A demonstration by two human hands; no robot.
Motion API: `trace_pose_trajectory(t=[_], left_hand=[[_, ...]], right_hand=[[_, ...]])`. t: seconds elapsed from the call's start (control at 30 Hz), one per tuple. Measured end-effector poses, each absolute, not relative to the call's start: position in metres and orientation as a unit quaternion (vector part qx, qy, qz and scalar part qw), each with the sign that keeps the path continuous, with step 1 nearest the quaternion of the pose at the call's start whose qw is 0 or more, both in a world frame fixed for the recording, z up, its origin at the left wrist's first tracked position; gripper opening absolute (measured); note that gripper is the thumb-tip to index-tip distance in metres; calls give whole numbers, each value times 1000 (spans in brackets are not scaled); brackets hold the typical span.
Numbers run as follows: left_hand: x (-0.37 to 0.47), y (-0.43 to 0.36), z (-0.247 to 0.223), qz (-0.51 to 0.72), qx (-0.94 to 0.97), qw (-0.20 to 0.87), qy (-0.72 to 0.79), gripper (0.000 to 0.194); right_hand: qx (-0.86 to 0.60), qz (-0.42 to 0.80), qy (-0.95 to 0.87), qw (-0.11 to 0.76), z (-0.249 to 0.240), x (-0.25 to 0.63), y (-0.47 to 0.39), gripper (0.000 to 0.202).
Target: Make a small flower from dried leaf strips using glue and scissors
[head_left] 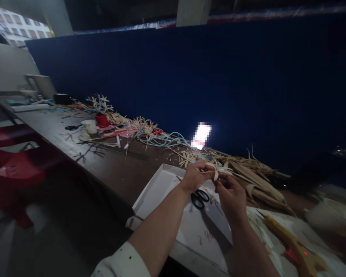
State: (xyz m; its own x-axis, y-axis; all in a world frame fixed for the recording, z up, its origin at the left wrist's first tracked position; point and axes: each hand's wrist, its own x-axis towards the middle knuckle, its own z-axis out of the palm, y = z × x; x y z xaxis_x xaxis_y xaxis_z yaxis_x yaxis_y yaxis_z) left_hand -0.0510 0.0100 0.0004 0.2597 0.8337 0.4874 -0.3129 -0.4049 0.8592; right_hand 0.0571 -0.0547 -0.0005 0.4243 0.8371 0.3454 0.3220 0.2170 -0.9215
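Observation:
My left hand [197,175] and my right hand [231,192] meet above a shallow white box lid [152,192]. Between their fingertips is a small pale, curled strip [215,173], pinched from both sides. It looks like dried plant husk, though the fingers hide part of it. Below the hands, black-handled scissors [200,199] lie in the lid beside a thin dark stem. Just beyond my fingers are pale shreds and a heap of dry husk leaves [259,179].
A yellow hot glue gun [294,242] with a red light lies at the right. Behind the hands stands a bright phone-like screen [202,135]. Blue cord [170,139], husk flowers [100,103] and a red spool [102,120] line the table. Red chairs [17,165] stand at left.

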Motion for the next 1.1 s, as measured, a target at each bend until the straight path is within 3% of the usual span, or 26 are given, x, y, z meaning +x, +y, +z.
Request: trace_pose_trajectory(t=[0.23,0.47,0.83,0.97,1.1], left_hand=[[-48,10,0,555,591,540,224,24],[-48,7,3,498,574,604,241,43],[-50,14,-3,563,619,497,230,13],[-51,13,-1,580,598,505,225,16],[-52,10,4,564,513,609,220,31]], right_hand=[[-586,200,-502,604,-3,59,-53,21],[-549,221,-481,647,2,54,-54,24],[-600,202,-507,585,-6,58,-53,24],[-596,224,-504,584,-2,54,-55,29],[-588,218,-514,585,3,51,-57,40]])
